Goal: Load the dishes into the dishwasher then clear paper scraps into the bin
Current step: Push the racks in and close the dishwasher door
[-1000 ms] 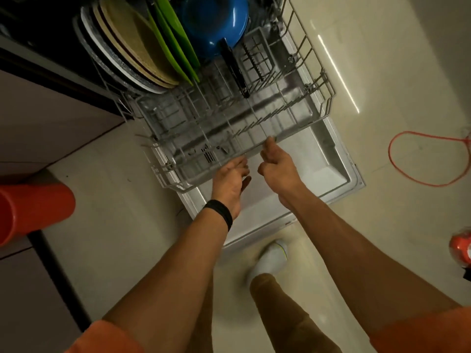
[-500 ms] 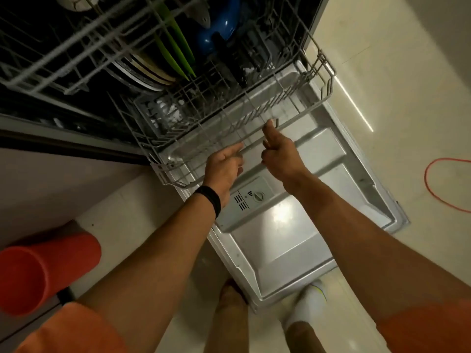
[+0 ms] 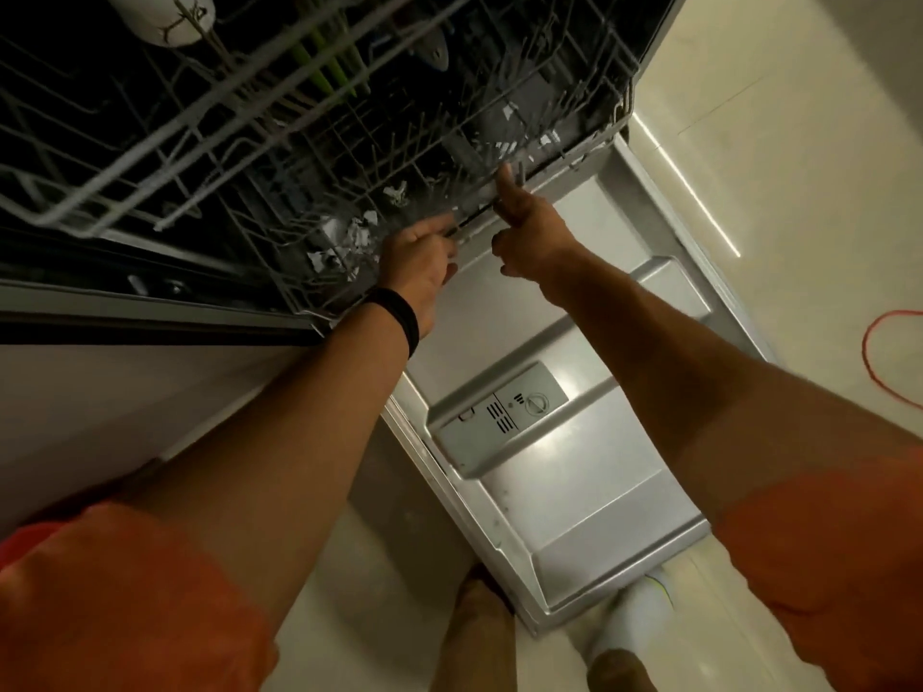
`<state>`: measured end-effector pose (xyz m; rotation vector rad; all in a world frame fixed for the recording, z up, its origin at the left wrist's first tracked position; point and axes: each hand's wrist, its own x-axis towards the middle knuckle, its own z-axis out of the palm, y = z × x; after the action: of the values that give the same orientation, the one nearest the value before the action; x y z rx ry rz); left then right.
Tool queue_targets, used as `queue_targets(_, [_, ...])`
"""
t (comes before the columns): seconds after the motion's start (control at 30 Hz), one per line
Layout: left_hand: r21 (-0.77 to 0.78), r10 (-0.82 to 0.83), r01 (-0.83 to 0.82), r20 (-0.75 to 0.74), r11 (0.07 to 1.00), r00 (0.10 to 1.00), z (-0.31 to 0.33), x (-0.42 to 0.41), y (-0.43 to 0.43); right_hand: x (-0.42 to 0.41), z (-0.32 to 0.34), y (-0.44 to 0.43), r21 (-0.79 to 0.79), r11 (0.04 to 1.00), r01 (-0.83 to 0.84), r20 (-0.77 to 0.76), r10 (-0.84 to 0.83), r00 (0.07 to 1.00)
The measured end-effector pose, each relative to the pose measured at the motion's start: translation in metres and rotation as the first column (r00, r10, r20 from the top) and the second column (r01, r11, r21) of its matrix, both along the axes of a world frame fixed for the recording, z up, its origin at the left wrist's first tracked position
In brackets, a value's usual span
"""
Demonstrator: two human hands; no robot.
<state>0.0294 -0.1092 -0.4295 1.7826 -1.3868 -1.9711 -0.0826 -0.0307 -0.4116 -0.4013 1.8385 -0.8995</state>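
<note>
While the stainless-steel dishwasher door (image 3: pixel 614 506) lies folded down flat over the pale tiled floor (image 3: pixel 799 167), its right edge borders a broad stretch of that floor. A thin orange cord loop (image 3: pixel 871 352) lies well apart from that edge. The door's near edge ends just ahead of a foot in a white sock (image 3: pixel 632 616).

The grey wire lower rack (image 3: pixel 349 157) sits almost wholly inside the dark tub, front rim at the threshold by the hinge. The grey wire upper rack (image 3: pixel 100 157) juts out above it at upper left.

Both arms cross above the door. The right hand (image 3: pixel 532 237) presses the lower rack's front rim with a straight forefinger and holds nothing. The left hand (image 3: pixel 419 262) meets the same rim just beside it. Its fingertips are blurred, so whether they hook the wire cannot be told.

Upright green plates (image 3: pixel 327 67) stand deep inside, seen through the wires. A white cup (image 3: pixel 167 17) sits in the upper rack. A grey rectangular detergent dispenser (image 3: pixel 499 417) is set in the door between the forearms. A black wristband (image 3: pixel 402 319) circles the left wrist. Small white bits (image 3: pixel 359 234) show near the lower rack's front; their nature cannot be told.
</note>
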Motion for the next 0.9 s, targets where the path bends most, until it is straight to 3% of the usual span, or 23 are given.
queue_targets(0.4, [-0.041, -0.024, 0.027, 0.07, 0.999, 0.997, -0.009, -0.01, -0.057, -0.007, -0.011, -0.05, 0.031, 0.996, -0.084, -0.015, 0.084, 0.996])
queue_targets(0.53, [-0.04, -0.018, 0.019, 0.036, 0.999, 0.999, -0.01, -0.01, -0.052, -0.003, -0.011, -0.044, 0.086, 0.981, -0.176, -0.023, 0.179, 0.984])
queue_targets(0.9, [0.01, 0.002, -0.001, -0.097, 1.0, 0.995, 0.022, -0.005, 0.02, -0.017, 0.026, 0.012, 0.069, 0.977, -0.201, -0.056, 0.205, 0.977])
